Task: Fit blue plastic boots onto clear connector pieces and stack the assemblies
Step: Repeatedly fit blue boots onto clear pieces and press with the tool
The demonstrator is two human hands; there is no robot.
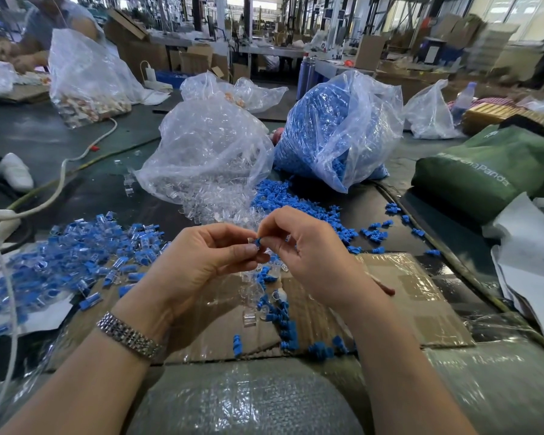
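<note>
A green bag with pale lettering lies at the right on the dark table; a white cable snakes across the left side; a flattened cardboard sheet lies in front; a white bottle rests on its side at the far left; another person works at the upper left; a silver watch circles the near wrist.

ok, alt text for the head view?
Left hand and right hand pinch a blue boot and clear connector together above cardboard; finished assemblies piled left, bags of parts behind.
</note>
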